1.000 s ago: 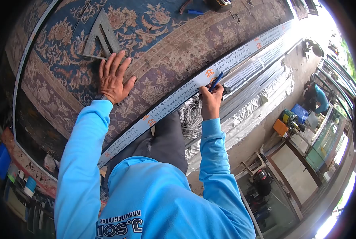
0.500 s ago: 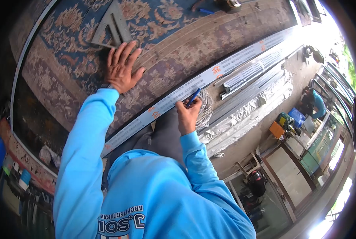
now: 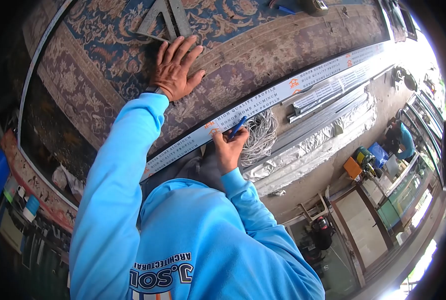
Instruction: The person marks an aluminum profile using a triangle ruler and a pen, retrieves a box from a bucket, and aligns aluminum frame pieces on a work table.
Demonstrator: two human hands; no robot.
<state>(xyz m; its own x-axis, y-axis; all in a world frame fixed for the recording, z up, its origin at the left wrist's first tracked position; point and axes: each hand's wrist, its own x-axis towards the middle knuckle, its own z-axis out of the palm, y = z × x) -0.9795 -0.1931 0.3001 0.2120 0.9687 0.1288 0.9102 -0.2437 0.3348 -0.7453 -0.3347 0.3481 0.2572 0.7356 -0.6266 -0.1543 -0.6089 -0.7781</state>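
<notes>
My left hand [image 3: 178, 69] lies palm down on the patterned carpet, its fingers spread. Its fingertips reach the lower edge of a grey set square [image 3: 155, 21], whose top is cut off by the frame. Between the thumb and fingers of my right hand [image 3: 229, 146] is a blue pen [image 3: 238, 128], tilted, its upper end over the printed face of a long aluminum profile [image 3: 258, 105]. The profile runs diagonally along the carpet's near edge and carries white film with lettering and orange house logos. My right fingers are at the profile's near edge; whether they press on it I cannot tell.
A coil of pale cord [image 3: 262, 136] hangs beside the profile. More metal profiles [image 3: 328, 97] and crumpled white wrapping [image 3: 313, 155] lie alongside. Far across the carpet is a tape measure [image 3: 315, 7]. Another person in a blue top [image 3: 406, 142] is at the right.
My right hand has shifted left along the profile with the pen, closer to an orange logo. My left hand keeps its place by the set square; the whole view has shifted.
</notes>
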